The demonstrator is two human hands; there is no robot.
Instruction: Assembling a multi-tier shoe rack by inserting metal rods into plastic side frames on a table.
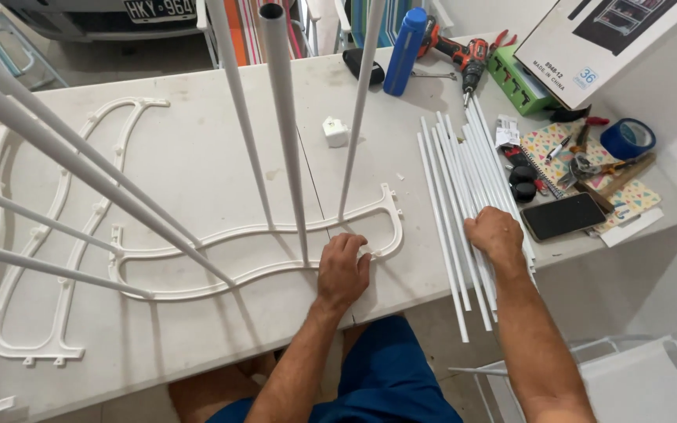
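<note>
Hands at work on white table [197, 157], rack parts.
Left hand [342, 270]: flat, fingers pressing wavy white plastic frame [276, 231] near its right end, upright tubes [284, 117] standing in it. Right hand [497, 235]: palm down, fingers curled onto loose white rods [452, 180] beside a phone [563, 216].

Matt white plastic frame [260, 254], smooth white tubes [464, 196], matt white table [197, 157], glossy phone [563, 216]

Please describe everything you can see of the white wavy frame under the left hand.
The wavy frame is white, plastic-looking, an open curved outline lying flat on the table. Several white tubes stand upright in its sockets. The left hand presses on its right end. A similar frame lies beside it.
</note>
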